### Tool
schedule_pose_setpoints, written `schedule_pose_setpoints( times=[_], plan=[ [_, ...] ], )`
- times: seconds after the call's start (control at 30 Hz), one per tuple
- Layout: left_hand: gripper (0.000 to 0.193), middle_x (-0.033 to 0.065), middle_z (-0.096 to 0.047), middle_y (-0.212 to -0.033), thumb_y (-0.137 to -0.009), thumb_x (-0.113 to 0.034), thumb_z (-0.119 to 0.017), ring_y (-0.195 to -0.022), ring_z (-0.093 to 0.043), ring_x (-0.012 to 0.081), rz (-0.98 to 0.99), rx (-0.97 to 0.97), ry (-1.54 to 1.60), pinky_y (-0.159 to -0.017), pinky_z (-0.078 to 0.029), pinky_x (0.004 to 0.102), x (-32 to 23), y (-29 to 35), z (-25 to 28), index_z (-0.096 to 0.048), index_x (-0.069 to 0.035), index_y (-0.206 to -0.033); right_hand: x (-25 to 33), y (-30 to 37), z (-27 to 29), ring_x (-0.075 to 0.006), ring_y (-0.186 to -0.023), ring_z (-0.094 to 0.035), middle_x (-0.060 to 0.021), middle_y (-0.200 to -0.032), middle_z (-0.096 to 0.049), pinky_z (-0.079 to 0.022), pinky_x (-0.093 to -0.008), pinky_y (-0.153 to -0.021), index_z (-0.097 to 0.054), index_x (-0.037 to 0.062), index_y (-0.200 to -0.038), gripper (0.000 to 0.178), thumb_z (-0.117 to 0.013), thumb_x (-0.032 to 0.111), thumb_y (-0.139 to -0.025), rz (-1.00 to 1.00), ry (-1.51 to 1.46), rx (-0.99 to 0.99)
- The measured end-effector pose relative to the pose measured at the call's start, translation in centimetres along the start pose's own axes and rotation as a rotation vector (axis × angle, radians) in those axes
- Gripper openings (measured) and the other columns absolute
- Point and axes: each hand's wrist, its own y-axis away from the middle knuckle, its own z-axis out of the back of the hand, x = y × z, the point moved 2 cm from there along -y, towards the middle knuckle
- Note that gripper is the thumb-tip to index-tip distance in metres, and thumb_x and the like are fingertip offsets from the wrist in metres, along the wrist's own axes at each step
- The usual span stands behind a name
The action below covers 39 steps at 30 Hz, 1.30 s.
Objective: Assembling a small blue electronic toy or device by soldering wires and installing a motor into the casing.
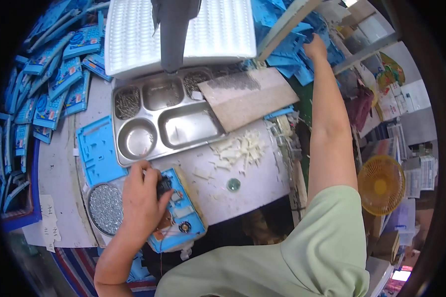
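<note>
My left hand (142, 198) is closed over the left side of an open blue plastic casing (171, 242), thumb and fingers around a small black part (163, 186) at its upper end. Inside the casing are a white block, a round black component and thin wires. Far off at the upper right, my right arm stretches out, and my right hand (316, 49) has its fingers curled at a pile of blue plastic panels (290, 47). It looks closed on the edge of one panel; the fingertips are partly hidden.
A steel compartment tray (166, 154) holds screws. A cardboard piece (255, 101) overlaps its right side. White plastic bits (240, 151) lie beside it. A round tin of metal bits (105, 208) and a blue panel (96, 151) sit left. Boxed blue toys (64, 79) fill the upper left.
</note>
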Motion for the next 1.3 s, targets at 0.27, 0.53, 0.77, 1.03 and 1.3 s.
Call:
schedule_pose_setpoints(
  times=[0.27, 0.53, 0.77, 1.03, 1.3],
  plan=[
    [0.047, 0.0187, -0.055, -0.128, -0.074, -0.020, -0.082, -0.105, -0.059, 0.0387, -0.167, -0.032, -0.054, -0.090, -0.048, 0.0464, 2.6, 1.6, 1.0, -0.061, -0.006, -0.114, -1.9, -4.6, -4.0, -0.0393, -0.114, -0.065, -0.0170, -0.122, -0.070, -0.052, -0.0522, -0.094, -0.066, 0.0158, -0.125, 0.040, -0.043, 0.041, -0.104, 0.295, 0.334, 0.011],
    [0.037, 0.0130, -0.059, -0.116, -0.076, -0.012, -0.082, -0.089, -0.061, 0.0276, -0.098, -0.294, 0.052, -0.076, -0.051, 0.0372, 2.5, 4.0, 2.7, -0.063, -0.007, -0.107, -13.0, -4.7, 11.9, -0.0288, -0.109, -0.061, -0.0134, -0.120, -0.067, -0.049, -0.0405, -0.090, -0.062, 0.0129, -0.134, 0.035, -0.053, 0.026, -0.102, 0.115, 0.219, 0.026],
    [0.054, 0.0122, -0.072, -0.088, -0.104, -0.049, -0.051, -0.054, -0.052, 0.0079, 0.401, 0.232, 1.290, -0.048, -0.044, 0.0219, 1.1, 5.0, 4.0, -0.066, 0.002, -0.115, 2.5, 23.6, 23.4, -0.0128, -0.084, -0.065, -0.0062, -0.103, -0.071, -0.052, -0.0253, -0.070, -0.066, 0.0022, -0.124, 0.027, -0.065, 0.011, -0.098, 0.178, -0.831, 0.009],
    [0.054, 0.0135, -0.072, -0.104, -0.099, -0.040, -0.066, -0.086, -0.070, 0.0156, 0.703, -0.131, 1.484, -0.065, -0.057, 0.0252, 1.0, 4.5, 4.6, -0.060, 0.003, -0.129, 25.0, 37.1, 15.8, -0.0161, -0.085, -0.067, -0.0093, -0.107, -0.071, -0.057, -0.0297, -0.073, -0.063, 0.0042, -0.126, 0.042, -0.066, -0.006, -0.085, 0.776, -1.230, 0.035],
    [0.053, 0.0092, -0.072, -0.098, -0.097, -0.031, -0.071, -0.084, -0.068, 0.0126, 0.501, -0.280, 1.083, -0.072, -0.055, 0.0283, 1.8, 8.3, 3.6, -0.057, 0.005, -0.133, 24.0, 45.3, 16.9, -0.0106, -0.067, -0.059, -0.0055, -0.085, -0.063, -0.050, -0.0255, -0.061, -0.033, 0.0023, -0.155, 0.063, -0.055, 0.032, -0.104, -0.169, -1.708, 1.087]
  ],
)
